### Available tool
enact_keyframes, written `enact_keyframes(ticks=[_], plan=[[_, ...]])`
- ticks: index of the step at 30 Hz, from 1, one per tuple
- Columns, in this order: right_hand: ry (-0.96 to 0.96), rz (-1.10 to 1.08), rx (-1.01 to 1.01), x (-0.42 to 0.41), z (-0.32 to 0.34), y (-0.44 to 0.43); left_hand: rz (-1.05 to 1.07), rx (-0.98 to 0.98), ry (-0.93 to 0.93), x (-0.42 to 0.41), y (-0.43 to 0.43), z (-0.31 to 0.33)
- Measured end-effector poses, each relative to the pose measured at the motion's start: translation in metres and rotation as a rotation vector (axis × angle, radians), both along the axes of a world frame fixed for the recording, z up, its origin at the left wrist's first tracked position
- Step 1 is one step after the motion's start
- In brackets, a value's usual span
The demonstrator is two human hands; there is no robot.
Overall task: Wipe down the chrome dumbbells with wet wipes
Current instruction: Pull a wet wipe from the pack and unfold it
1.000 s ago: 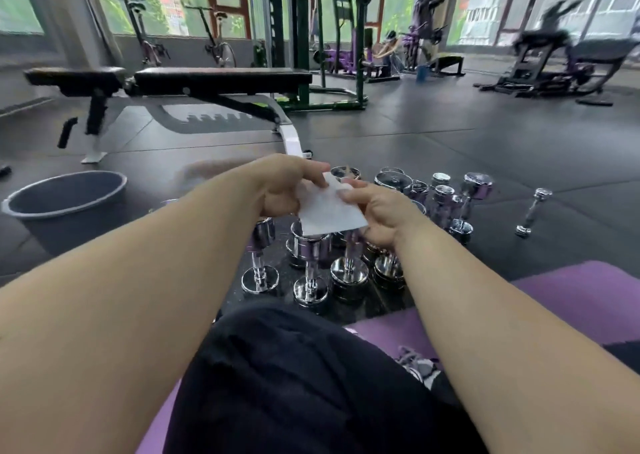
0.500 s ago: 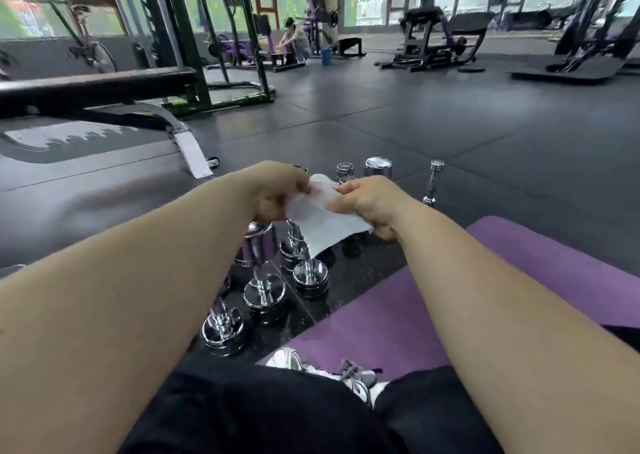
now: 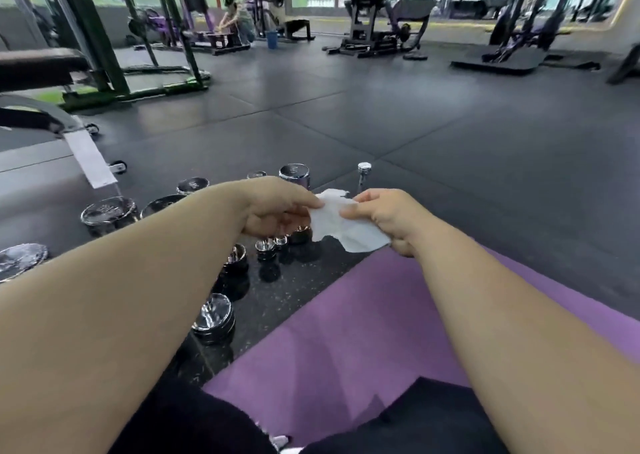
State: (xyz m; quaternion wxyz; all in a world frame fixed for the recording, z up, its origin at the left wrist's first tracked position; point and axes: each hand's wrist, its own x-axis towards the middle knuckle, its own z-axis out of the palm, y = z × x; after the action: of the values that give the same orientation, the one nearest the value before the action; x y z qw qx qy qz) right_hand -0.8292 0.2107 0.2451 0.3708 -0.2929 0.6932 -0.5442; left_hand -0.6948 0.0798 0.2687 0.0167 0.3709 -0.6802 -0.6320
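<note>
The left grip (image 3: 277, 211) and right grip (image 3: 388, 218) each pinch an edge of the wet wipe (image 3: 341, 226), spread in the air between them; chrome dumbbells (image 3: 213, 316) stand on the floor (image 3: 415, 135) below, toward seven o'clock; tug harder and that thin sheet may tear.

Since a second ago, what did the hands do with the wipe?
The left hand and right hand eased slightly apart, opening the wet wipe a little, and drifted right toward the purple mat. The view swung right too. Both hands still pinch the wipe; the dumbbells stay put, untouched.
</note>
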Motion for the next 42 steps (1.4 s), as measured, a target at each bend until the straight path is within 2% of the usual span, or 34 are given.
enact_keyframes(ticks=[5,7,10,15,18,22,28,32,34,38,42], plan=[[-0.315,-0.008,-0.198,0.009,0.001,0.019,0.171,-0.133,0.298,-0.014,0.019,-0.009],[-0.311,-0.024,-0.226,0.024,-0.003,0.025,0.222,-0.126,0.357,-0.008,0.029,-0.016],[-0.254,-0.073,-0.23,0.048,-0.007,0.036,0.179,-0.158,0.327,0.013,0.042,-0.024],[-0.332,-0.148,-0.318,0.082,0.0,0.056,0.06,-0.354,0.26,0.054,0.057,-0.009],[-0.329,-0.116,-0.306,0.095,0.008,0.061,0.012,-0.41,0.242,0.059,0.064,0.003],[-0.261,-0.106,-0.217,0.104,0.013,0.062,0.015,-0.379,0.247,0.05,0.073,0.012],[-0.147,-0.287,-0.17,0.085,0.01,0.053,0.026,-0.42,0.286,0.03,0.047,0.018],[-0.11,-0.328,-0.178,0.06,0.004,0.025,-0.009,-0.21,0.341,0.004,0.021,0.007],[-0.069,-0.369,-0.137,0.044,0.0,0.007,-0.035,-0.173,0.357,-0.016,0.005,-0.004],[-0.044,-0.397,-0.088,-0.004,-0.019,-0.035,0.084,-0.162,0.325,-0.063,-0.035,-0.029],[-0.05,-0.266,0.029,-0.076,-0.049,-0.092,0.263,-0.089,0.301,-0.126,-0.075,-0.062]])
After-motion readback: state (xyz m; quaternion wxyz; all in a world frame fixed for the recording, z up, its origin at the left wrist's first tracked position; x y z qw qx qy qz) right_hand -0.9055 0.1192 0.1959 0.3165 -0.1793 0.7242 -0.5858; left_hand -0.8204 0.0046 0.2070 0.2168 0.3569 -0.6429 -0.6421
